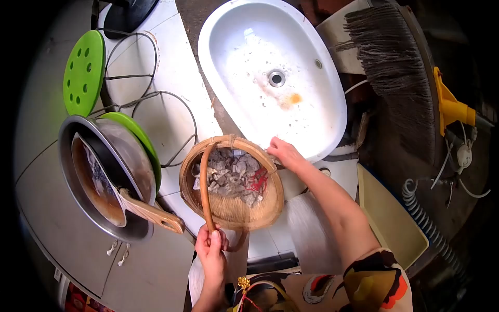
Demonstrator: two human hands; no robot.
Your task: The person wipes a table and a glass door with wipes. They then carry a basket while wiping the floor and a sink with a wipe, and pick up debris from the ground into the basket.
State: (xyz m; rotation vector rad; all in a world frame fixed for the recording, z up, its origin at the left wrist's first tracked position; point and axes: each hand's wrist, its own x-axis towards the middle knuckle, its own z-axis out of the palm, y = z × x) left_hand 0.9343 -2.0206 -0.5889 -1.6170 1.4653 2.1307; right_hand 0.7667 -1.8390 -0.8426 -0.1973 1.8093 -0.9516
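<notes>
A woven basket (pixel 234 205) with a brown curved handle (pixel 206 182) is in front of me, its open top facing up toward the camera. Grey, crumpled-looking pieces (pixel 228 171) fill its far part, and a tangle of red string (pixel 258 180) lies among them. My left hand (pixel 212 255) is closed around the near end of the handle, thumb on top. At the basket's far right rim, my right hand (pixel 286 154) has its fingers curled in and appears to grip the edge; its fingertips are partly hidden. That hand also overlaps the near edge of the white sink.
A white oval basin (pixel 337 99) with specks and an orange stain lies beyond the basket. On the left stand a metal bowl (pixel 140 156), a wooden-handled pan (pixel 150 210), green discs (pixel 83 73) and a black wire rack (pixel 130 77). A broom (pixel 390 62) and beige dustpan (pixel 387 218) are right.
</notes>
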